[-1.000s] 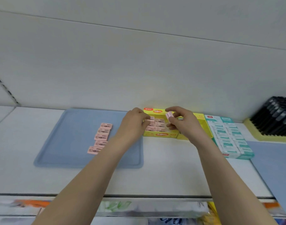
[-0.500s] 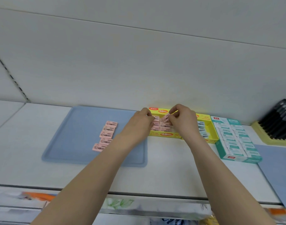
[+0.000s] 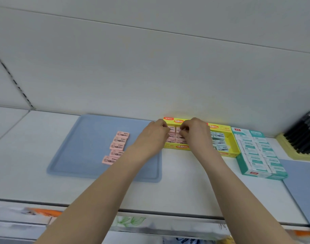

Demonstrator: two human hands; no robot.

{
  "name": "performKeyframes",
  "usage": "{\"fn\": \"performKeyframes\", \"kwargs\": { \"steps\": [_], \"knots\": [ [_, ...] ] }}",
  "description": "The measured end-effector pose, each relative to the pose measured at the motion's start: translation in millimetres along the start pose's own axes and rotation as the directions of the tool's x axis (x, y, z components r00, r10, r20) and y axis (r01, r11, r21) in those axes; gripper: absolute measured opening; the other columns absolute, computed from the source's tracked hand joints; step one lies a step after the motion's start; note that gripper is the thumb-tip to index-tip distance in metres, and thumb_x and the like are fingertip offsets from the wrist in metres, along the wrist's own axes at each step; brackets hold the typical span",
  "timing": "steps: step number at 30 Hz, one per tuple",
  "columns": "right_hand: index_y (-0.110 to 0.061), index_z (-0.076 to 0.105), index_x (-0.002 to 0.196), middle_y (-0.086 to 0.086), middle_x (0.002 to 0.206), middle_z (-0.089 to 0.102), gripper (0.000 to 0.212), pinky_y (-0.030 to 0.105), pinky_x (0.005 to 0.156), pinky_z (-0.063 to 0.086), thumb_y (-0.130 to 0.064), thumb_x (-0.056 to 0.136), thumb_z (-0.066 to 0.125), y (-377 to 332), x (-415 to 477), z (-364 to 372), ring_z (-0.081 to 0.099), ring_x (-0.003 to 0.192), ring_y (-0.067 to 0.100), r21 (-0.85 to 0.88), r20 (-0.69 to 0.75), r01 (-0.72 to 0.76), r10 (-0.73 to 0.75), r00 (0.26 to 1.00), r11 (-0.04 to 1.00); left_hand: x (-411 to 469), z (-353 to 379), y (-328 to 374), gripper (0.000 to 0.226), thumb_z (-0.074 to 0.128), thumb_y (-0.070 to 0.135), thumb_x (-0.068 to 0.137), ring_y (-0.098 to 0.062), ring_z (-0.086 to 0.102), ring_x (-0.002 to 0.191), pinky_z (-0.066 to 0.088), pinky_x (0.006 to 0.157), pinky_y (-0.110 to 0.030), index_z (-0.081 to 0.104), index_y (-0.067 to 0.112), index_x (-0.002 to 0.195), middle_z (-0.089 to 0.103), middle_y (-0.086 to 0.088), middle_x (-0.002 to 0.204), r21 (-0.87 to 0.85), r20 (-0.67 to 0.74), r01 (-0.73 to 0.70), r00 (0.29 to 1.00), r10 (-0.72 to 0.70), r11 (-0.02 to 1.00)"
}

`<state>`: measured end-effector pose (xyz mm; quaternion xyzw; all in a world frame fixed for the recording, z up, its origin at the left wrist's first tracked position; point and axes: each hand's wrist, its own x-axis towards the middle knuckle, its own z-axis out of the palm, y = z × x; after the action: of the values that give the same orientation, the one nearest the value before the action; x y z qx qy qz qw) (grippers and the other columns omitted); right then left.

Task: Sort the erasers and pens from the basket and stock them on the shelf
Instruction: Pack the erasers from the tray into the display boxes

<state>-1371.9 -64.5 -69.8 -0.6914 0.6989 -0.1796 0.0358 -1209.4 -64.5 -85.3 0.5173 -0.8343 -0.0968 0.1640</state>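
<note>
Smooth white shelf [image 3: 185, 191]; left hand [image 3: 153, 138], right hand [image 3: 196, 135] on rectangular pink erasers [image 3: 172, 129]

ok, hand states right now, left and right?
Left hand: fingers curled at the yellow box left edge; grip cannot be told.
Right hand: pinching a pink eraser over the box.

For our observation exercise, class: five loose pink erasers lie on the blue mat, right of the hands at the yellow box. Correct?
Wrong side. The head view shows the five loose pink erasers on the blue mat left of the left hand and right hand at the yellow box.
</note>
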Motion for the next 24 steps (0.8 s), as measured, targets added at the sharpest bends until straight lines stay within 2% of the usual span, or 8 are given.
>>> {"fn": "performKeyframes", "kwargs": {
  "steps": [5, 8, 12, 14, 16, 18, 20, 24],
  "knots": [
    [-0.017, 0.076, 0.088, 0.006, 0.088, 0.069, 0.009, 0.029, 0.065, 0.041, -0.016, 0.083, 0.069, 1, -1, 4, 0.064, 0.08, 0.026, 0.047, -0.011, 0.06, -0.059, 0.998, 0.997, -2, -3, -1, 0.031, 0.047, 0.024, 0.099, -0.027, 0.05, 0.114, 0.04, 0.092, -0.032, 0.063, 0.012, 0.123, 0.053, -0.003, 0.132, -0.037, -0.001, 0.002, 1.0, -0.002, 0.999],
    [-0.02, 0.076, 0.084, 0.003, 0.082, 0.07, 0.011, 0.031, 0.065, 0.044, -0.015, 0.084, 0.065, -6, -7, -2, 0.063, 0.075, 0.025, 0.092, -0.099, 0.107, -0.098, 0.99, 0.99, -21, -16, -8, 0.03, 0.052, 0.022, 0.097, -0.026, 0.049, 0.115, 0.034, 0.094, -0.028, 0.064, 0.017, 0.123, 0.056, -0.002, 0.129, -0.112, -0.085, 0.002, 0.996, -0.011, 0.994],
    [-0.018, 0.075, 0.086, 0.001, 0.08, 0.071, 0.012, 0.036, 0.069, 0.049, -0.013, 0.085, 0.064, -34, -19, -4, 0.063, 0.074, 0.022, 0.257, -0.146, 0.192, -0.159, 0.976, 0.947, -67, -34, -44, 0.024, 0.06, 0.024, 0.093, -0.027, 0.05, 0.11, 0.034, 0.089, -0.027, 0.067, 0.019, 0.116, 0.058, -0.003, 0.12, -0.151, -0.225, 0.22, 0.942, -0.25, 0.964],
    [-0.017, 0.076, 0.091, 0.002, 0.085, 0.072, 0.012, 0.035, 0.073, 0.049, -0.014, 0.086, 0.065, -59, -23, 4, 0.065, 0.079, 0.022, 0.295, -0.12, 0.281, -0.256, 0.959, 0.914, -89, -36, -65, 0.028, 0.062, 0.029, 0.09, -0.029, 0.049, 0.109, 0.035, 0.09, -0.031, 0.065, 0.019, 0.116, 0.057, -0.006, 0.12, -0.158, -0.217, 0.405, 0.875, -0.432, 0.9],
    [-0.016, 0.075, 0.102, 0.005, 0.098, 0.072, 0.017, 0.033, 0.081, 0.046, -0.017, 0.089, 0.063, -85, -22, 20, 0.065, 0.092, 0.024, 0.289, -0.027, 0.347, -0.354, 0.935, 0.892, -102, -34, -77, 0.034, 0.064, 0.033, 0.088, -0.031, 0.049, 0.108, 0.035, 0.091, -0.034, 0.064, 0.018, 0.118, 0.058, -0.008, 0.118, -0.133, -0.191, 0.512, 0.827, -0.529, 0.849],
    [-0.012, 0.071, 0.111, 0.009, 0.107, 0.067, 0.024, 0.033, 0.086, 0.041, -0.023, 0.093, 0.058, -109, -17, 37, 0.061, 0.103, 0.027, 0.241, 0.111, 0.357, -0.391, 0.914, 0.903, -105, -31, -79, 0.038, 0.066, 0.035, 0.086, -0.032, 0.051, 0.104, 0.035, 0.089, -0.036, 0.064, 0.016, 0.119, 0.06, -0.01, 0.114, -0.119, -0.186, 0.516, 0.828, -0.529, 0.848],
    [-0.006, 0.067, 0.107, 0.014, 0.11, 0.06, 0.028, 0.036, 0.085, 0.039, -0.028, 0.096, 0.054, -127, -13, 51, 0.056, 0.106, 0.032, 0.159, 0.222, 0.354, -0.383, 0.897, 0.922, -105, -30, -79, 0.038, 0.067, 0.037, 0.085, -0.032, 0.053, 0.101, 0.035, 0.088, -0.036, 0.064, 0.014, 0.116, 0.062, -0.009, 0.109, -0.118, -0.194, 0.502, 0.835, -0.515, 0.857],
    [-0.006, 0.064, 0.107, 0.014, 0.112, 0.057, 0.025, 0.036, 0.084, 0.037, -0.026, 0.096, 0.055, -136, -11, 63, 0.053, 0.107, 0.032, 0.142, 0.225, 0.3, -0.326, 0.918, 0.943, -102, -30, -78, 0.034, 0.067, 0.038, 0.086, -0.028, 0.053, 0.103, 0.037, 0.085, -0.033, 0.063, 0.017, 0.112, 0.063, -0.006, 0.109, -0.167, -0.182, 0.506, 0.828, -0.531, 0.846]
  ]
}}
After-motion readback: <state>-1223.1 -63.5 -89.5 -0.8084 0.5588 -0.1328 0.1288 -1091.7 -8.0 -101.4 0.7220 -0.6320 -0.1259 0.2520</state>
